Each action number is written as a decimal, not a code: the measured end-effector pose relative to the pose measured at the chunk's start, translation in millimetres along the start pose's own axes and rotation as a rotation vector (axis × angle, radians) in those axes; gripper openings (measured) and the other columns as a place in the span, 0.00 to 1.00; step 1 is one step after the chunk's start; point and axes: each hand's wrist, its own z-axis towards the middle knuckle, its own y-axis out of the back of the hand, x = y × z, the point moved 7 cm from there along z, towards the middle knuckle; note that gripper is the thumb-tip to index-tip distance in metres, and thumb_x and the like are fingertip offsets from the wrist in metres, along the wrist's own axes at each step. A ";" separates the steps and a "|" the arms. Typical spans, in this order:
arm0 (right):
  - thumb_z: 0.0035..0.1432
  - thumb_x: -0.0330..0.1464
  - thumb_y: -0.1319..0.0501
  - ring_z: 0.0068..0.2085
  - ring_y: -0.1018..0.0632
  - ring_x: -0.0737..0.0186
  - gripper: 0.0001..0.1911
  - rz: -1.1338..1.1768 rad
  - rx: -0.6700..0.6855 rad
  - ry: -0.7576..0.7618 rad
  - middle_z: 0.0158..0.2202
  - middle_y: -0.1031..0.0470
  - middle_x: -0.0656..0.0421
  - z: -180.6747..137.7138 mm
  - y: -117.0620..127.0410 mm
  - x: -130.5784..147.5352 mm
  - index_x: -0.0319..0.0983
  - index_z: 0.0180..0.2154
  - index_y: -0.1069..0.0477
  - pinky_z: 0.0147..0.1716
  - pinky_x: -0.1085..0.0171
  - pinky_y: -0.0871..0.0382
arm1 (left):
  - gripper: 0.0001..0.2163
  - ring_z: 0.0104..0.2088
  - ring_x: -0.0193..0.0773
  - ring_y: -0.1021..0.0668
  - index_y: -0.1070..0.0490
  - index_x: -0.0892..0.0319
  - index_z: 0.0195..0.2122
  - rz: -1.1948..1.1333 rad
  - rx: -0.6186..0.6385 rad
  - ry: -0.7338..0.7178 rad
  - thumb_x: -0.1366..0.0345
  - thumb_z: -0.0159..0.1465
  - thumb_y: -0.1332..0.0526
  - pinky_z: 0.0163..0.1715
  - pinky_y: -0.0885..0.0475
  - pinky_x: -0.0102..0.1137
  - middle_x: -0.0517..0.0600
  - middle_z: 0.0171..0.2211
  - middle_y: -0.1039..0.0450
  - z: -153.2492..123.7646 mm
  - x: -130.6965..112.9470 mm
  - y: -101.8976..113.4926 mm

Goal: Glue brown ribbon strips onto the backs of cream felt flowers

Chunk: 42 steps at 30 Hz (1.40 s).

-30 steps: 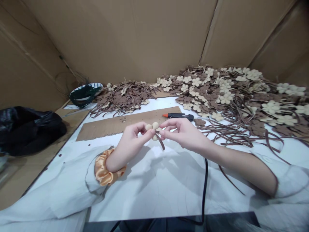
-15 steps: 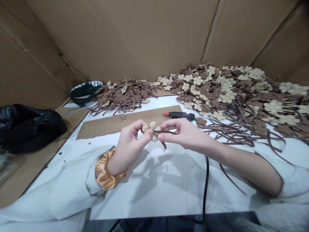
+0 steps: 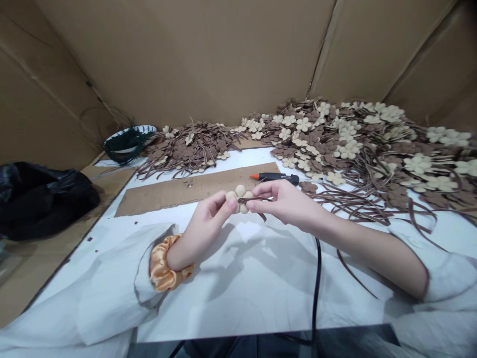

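Observation:
A small beige felt flower (image 3: 238,197) is pinched between both hands above the white table (image 3: 242,288). My left hand (image 3: 206,222) grips its left petals with thumb and fingers closed; an orange scrunchie (image 3: 164,264) circles that wrist. My right hand (image 3: 286,203) pinches a thin brown ribbon strip (image 3: 257,201) laid across the flower's middle, and the strip's end hangs down below the fingers.
A black glue gun (image 3: 278,177) with an orange tip lies just behind my hands, its cord (image 3: 316,288) running toward me. A cardboard strip (image 3: 175,191) lies on the table. Heaps of brown and cream flowers (image 3: 346,144) and ribbons fill the back and right. A black bag (image 3: 40,199) sits left.
Both hands with the flower have shifted slightly right and away from me. The brown strip now lies more level across the flower than a second ago.

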 end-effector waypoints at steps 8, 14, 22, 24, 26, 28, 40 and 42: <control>0.46 0.41 0.36 0.20 0.41 0.75 0.16 0.001 0.003 -0.040 0.25 0.31 0.62 1.1 -0.4 -3.7 0.35 0.31 0.26 0.16 0.71 0.53 | 0.11 0.29 0.35 0.31 0.33 0.60 0.26 0.127 0.000 0.064 0.58 0.58 0.41 0.32 0.38 0.28 0.46 0.25 0.32 2.3 7.3 4.0; 0.48 0.43 0.38 0.18 0.41 0.75 0.16 0.057 -0.066 -0.002 0.26 0.28 0.60 2.4 6.1 -3.1 0.35 0.31 0.28 0.14 0.71 0.55 | 0.11 0.27 0.34 0.32 0.32 0.61 0.25 0.049 -0.031 0.125 0.59 0.58 0.41 0.28 0.39 0.27 0.46 0.25 0.32 0.6 11.1 3.5; 0.53 0.44 0.42 0.15 0.44 0.77 0.18 0.018 -0.132 0.035 0.22 0.28 0.61 3.1 12.3 0.6 0.35 0.25 0.30 0.13 0.71 0.54 | 0.11 0.26 0.32 0.33 0.36 0.60 0.23 -0.077 -0.142 0.141 0.59 0.58 0.42 0.27 0.39 0.27 0.45 0.24 0.35 -4.0 25.5 3.6; 0.52 0.44 0.40 0.16 0.42 0.76 0.17 0.024 -0.110 0.026 0.24 0.27 0.60 4.1 10.9 -0.2 0.35 0.27 0.29 0.13 0.71 0.53 | 0.11 0.27 0.33 0.33 0.36 0.60 0.23 -0.072 -0.159 0.139 0.59 0.58 0.42 0.28 0.39 0.27 0.45 0.24 0.35 -4.9 26.9 4.5; 0.48 0.40 0.36 0.20 0.36 0.74 0.15 0.008 -0.041 0.004 0.26 0.26 0.59 6.0 6.7 -2.4 0.35 0.32 0.28 0.15 0.72 0.50 | 0.11 0.26 0.33 0.34 0.37 0.60 0.23 -0.048 -0.180 0.137 0.59 0.58 0.43 0.27 0.39 0.27 0.45 0.23 0.36 -5.5 26.2 6.0; 0.44 0.36 0.33 0.24 0.31 0.71 0.17 -0.042 0.019 -0.014 0.27 0.26 0.59 8.1 3.7 -4.9 0.34 0.36 0.27 0.18 0.73 0.45 | 0.11 0.24 0.32 0.35 0.38 0.59 0.22 -0.022 -0.197 0.132 0.60 0.58 0.44 0.26 0.39 0.27 0.44 0.22 0.37 -5.7 24.2 7.3; 0.48 0.40 0.37 0.15 0.42 0.77 0.16 -0.011 -0.114 -0.006 0.27 0.25 0.59 13.6 19.3 -9.5 0.36 0.36 0.26 0.12 0.72 0.52 | 0.12 0.26 0.34 0.33 0.38 0.59 0.20 0.091 -0.266 0.123 0.61 0.59 0.45 0.28 0.39 0.28 0.46 0.22 0.34 -4.4 25.0 14.7; 0.49 0.40 0.38 0.15 0.43 0.77 0.15 0.000 -0.163 0.021 0.27 0.25 0.59 12.2 22.2 -6.7 0.36 0.36 0.26 0.11 0.72 0.54 | 0.12 0.26 0.34 0.33 0.38 0.59 0.20 0.093 -0.274 0.123 0.61 0.59 0.45 0.28 0.39 0.28 0.46 0.22 0.34 -4.4 25.5 15.2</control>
